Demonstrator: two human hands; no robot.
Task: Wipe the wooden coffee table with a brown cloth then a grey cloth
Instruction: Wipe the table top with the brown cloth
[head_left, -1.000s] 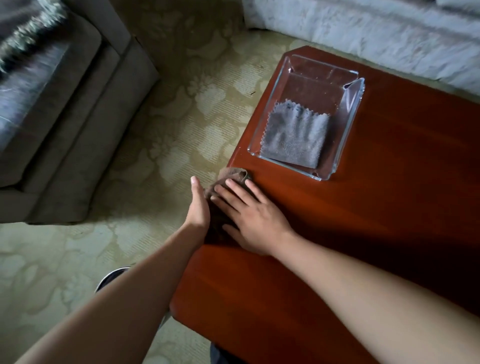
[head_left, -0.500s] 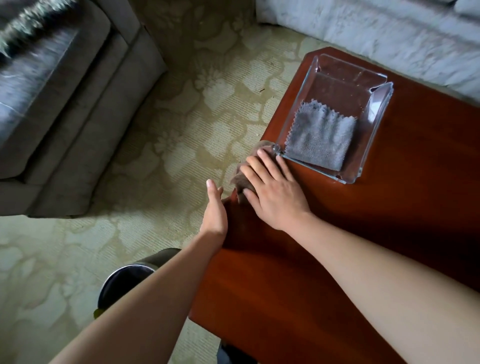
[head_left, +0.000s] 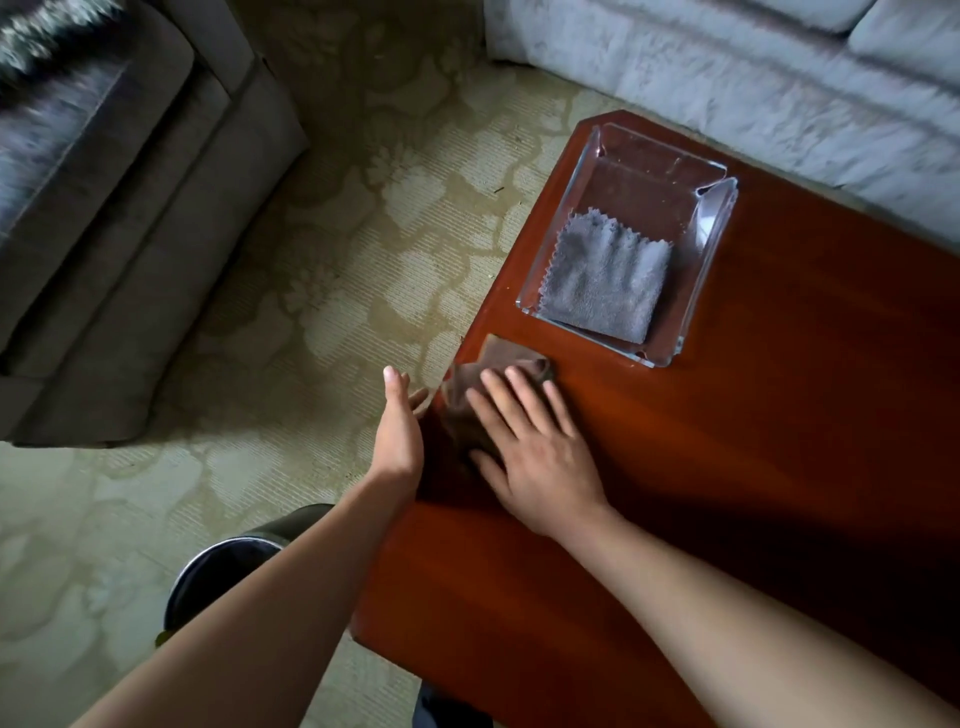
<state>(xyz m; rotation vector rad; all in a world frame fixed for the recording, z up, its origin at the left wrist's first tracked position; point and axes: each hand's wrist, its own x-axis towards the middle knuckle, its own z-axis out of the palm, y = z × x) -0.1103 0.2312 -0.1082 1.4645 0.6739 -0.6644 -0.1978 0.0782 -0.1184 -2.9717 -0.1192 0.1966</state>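
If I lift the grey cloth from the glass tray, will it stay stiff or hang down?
The grey cloth is likely floppy: it lies in soft ripples. Probably light, being thin with zigzag edges. Its fuzzy surface suggests an easy grip.

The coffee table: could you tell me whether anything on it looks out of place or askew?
Only mildly: the brown cloth is crumpled under the right hand, bunched at the coffee table's left edge, where the left hand is open. The grey cloth lies flat in the glass tray; nothing looks spilled or damaged.
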